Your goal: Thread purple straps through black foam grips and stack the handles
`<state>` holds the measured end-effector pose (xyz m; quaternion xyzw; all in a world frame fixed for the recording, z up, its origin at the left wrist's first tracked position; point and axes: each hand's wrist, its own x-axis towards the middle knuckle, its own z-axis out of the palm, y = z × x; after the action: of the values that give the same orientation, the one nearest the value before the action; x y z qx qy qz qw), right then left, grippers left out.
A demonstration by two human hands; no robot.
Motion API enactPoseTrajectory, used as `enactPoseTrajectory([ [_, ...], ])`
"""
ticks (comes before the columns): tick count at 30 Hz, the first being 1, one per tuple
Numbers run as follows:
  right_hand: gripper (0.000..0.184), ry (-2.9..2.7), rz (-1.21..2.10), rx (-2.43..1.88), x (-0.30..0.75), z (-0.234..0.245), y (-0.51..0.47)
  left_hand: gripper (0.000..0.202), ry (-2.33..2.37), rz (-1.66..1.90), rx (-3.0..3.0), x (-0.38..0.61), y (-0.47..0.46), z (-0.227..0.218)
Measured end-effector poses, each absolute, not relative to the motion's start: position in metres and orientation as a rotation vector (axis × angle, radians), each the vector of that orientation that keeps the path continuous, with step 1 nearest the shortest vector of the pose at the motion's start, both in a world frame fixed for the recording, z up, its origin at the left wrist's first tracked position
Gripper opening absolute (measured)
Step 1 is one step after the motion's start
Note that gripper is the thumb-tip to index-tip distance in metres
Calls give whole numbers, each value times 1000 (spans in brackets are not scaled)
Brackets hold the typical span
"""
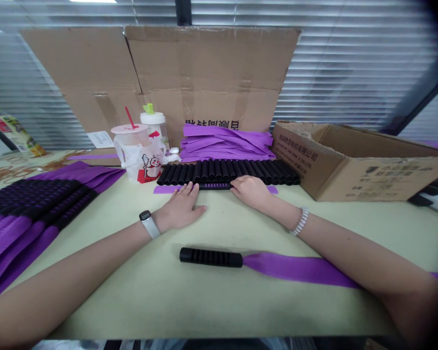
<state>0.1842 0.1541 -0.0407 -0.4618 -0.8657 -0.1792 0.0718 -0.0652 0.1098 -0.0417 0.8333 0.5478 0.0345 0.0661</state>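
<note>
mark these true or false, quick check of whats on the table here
1. The left hand wears a white-strapped watch. True.
2. The right hand is holding the plastic cup. False: it rests against a row of black ribbed grips, and the cup stands away beyond the left hand.
3. A single black ribbed grip with a purple strap lies on the table, nearer the person than the hands. True.
4. The cardboard box on the right is closed. False: its top stands open.
5. A pile of purple straps lies behind the row of grips. True.
</note>
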Motion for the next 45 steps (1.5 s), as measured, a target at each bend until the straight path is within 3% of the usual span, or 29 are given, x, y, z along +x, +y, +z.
enactPoseTrajectory([
  [35,16,-2698,-510,-1256,185,-29,156,82,1608,176,2506,-72,111,-42],
  [42,33,-2507,-552,-1139,191,33,125,60,1582,425,2684,-81,88,-9],
  [45,25,-2393,-487,-938,200,66,87,47,1292,194,2592,-82,59,17],
])
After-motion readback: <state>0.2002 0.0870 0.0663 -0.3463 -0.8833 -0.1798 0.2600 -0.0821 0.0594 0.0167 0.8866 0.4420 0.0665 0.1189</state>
